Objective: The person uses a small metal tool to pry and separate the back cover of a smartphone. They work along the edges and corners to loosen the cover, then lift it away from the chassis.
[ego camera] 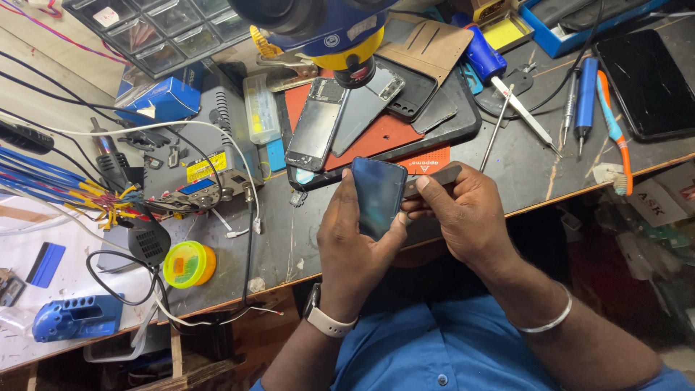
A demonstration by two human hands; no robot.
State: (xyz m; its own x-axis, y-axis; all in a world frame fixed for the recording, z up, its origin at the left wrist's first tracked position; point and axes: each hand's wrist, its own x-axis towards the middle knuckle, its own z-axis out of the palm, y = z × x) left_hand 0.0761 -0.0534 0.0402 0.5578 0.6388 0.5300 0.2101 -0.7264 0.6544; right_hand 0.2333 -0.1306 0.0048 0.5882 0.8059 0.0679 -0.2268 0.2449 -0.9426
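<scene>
— What's the biggest thing in front of you?

— The dark workbench (521, 170), scratched and crowded. On it lies a black work mat (463, 119) with a red-orange pad (387, 134) on top, and over that hangs the blue and yellow head of a microscope (329, 32).

— What lies on the pad?

— An opened phone frame (316, 123) with its insides showing, a grey back panel (362, 108) leaning just beside it, and a dark phone case (413, 90) further back. At the far right of the bench a black tablet (646, 83) lies flat. To my left stands a grey soldering station (210, 156), cables trailing from it.

— And your hands?

— My left hand (351, 246) cradles a smartphone (378, 195), dark glass facing up, held above the near edge of the bench, in front of the mat. The fingers curl around its left edge and the thumb props it from below, so that hand is closed on the phone. There's a pale-strapped watch (326, 318) on that wrist.

— The right?

— My right hand (463, 217) meets the phone's right edge. Its fingers are pinched narrow around a flat grey tool (441, 176), thumb pressed along the top. A silver bangle (546, 322) sits on that wrist.

— Smaller things?

— A blue-handled screwdriver (492, 69), tweezers (496, 130), an orange toothbrush (614, 134), and a round yellow-green tin (188, 264) near the left edge.
</scene>
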